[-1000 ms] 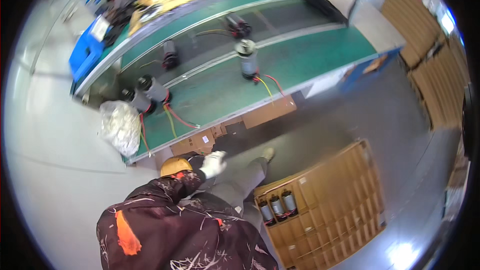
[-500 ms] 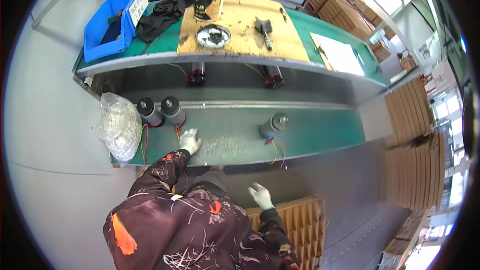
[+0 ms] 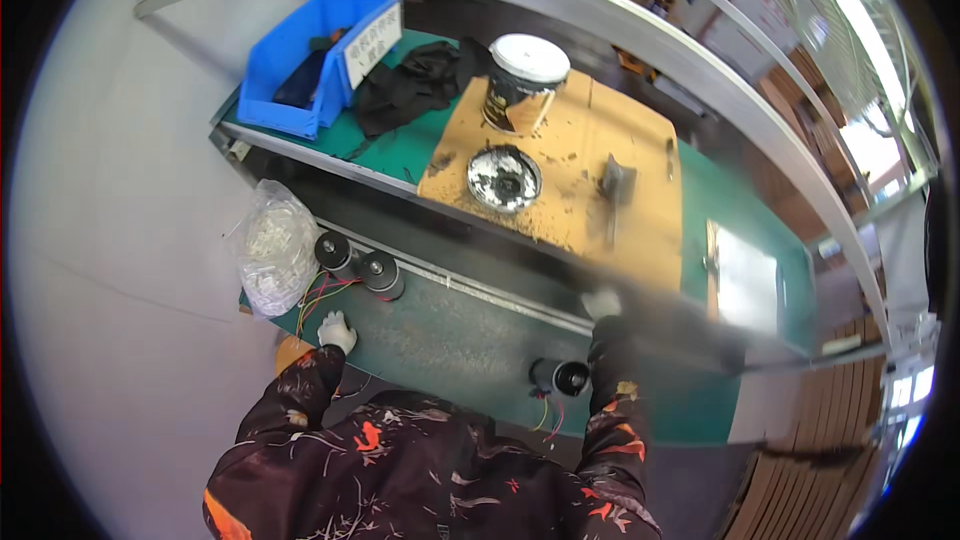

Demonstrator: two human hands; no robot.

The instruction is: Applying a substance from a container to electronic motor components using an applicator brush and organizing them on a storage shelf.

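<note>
Seeming heavy, stiff and smooth, a black-and-grey cylindrical motor (image 3: 556, 376) is being supported by the green-topped bench (image 3: 450, 345), best gripped around its body. The white-gloved left hand (image 3: 338, 333) and blurred, white-gloved right hand (image 3: 601, 303) are being held well apart; neither grip can be told.

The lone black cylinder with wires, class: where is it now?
In the head view, the black cylinder sits right of centre on the green lower shelf, just left of the person's right sleeve.
</note>
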